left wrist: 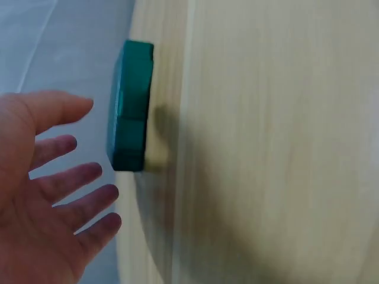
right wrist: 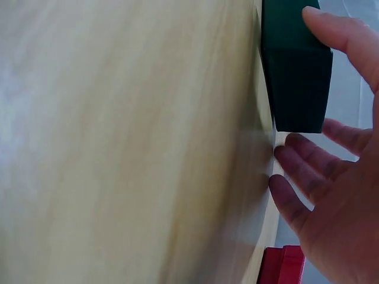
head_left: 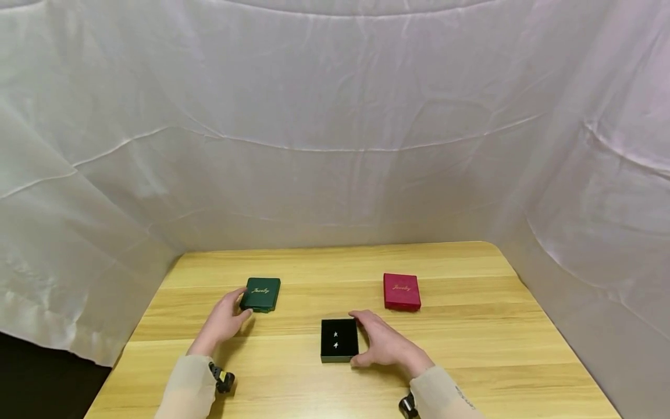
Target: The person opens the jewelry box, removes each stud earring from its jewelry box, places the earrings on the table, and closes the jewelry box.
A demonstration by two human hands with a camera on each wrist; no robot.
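My left hand [head_left: 224,319] is beside the left edge of a closed dark green jewelry box [head_left: 261,294] with gold lettering. In the left wrist view its fingers [left wrist: 89,207] are spread and hold nothing, and a narrow gap shows between thumb and box. At the middle front lies an uncovered dark green box [head_left: 339,356] with a black insert bearing two small silvery star-shaped pieces [head_left: 335,340]. Around its right side my right hand [head_left: 384,343] has thumb near the front corner and forefinger near the back corner. The other fingers [right wrist: 290,204] look loose; whether the thumb touches is unclear.
A closed red jewelry box [head_left: 401,292] with gold lettering lies at the back right of the wooden table [head_left: 471,326]. Pale cloth [head_left: 335,116] hangs behind the table and along both sides. A dark area [head_left: 42,375] shows past the left edge.
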